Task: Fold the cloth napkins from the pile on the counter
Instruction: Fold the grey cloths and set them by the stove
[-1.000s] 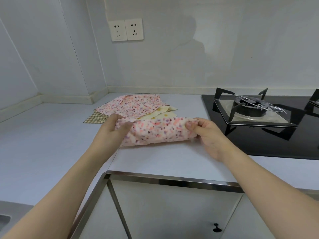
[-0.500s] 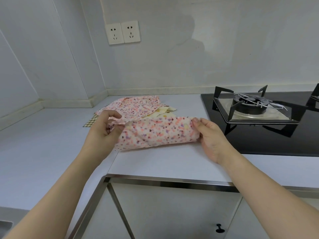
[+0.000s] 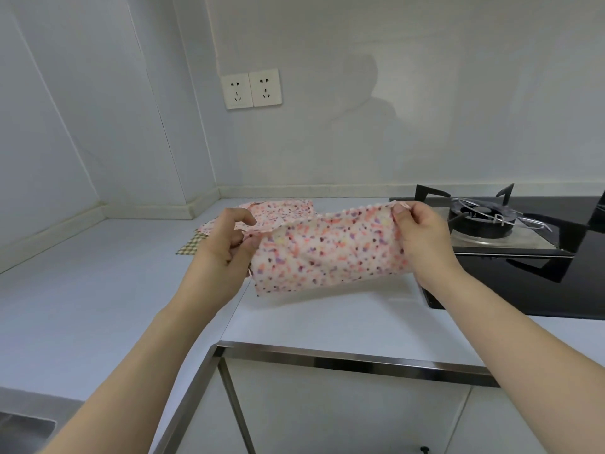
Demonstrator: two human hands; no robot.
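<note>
Left hand (image 3: pixel 222 247): fingers curled, pinching the left end of the spotted napkin (image 3: pixel 327 253) between thumb and fingertips. Right hand (image 3: pixel 422 237): thumb and fingers pinching the napkin's upper right corner. The two hands are well apart, one at each end of the cloth.

The spotted napkin is held clear above the bench (image 3: pixel 98 290), stretched between the hands. It is doubled over into a band. Long axis runs from 9 o'clock to 3 o'clock, with the right end raised slightly higher than the left. Lower edge hangs free, its shadow on the bench beneath.

Napkin pile (image 3: pixel 278 211): on the bench at 12 o'clock from the left hand, behind the held cloth, partly hidden by it. Top piece carries the same pink spotted print; a checked cloth (image 3: pixel 191 245) shows at the pile's 9 o'clock edge.

Gas hob (image 3: pixel 510 244): at 3 o'clock from the right hand. Wall sockets (image 3: pixel 250 89): at 12 o'clock, above the pile.
</note>
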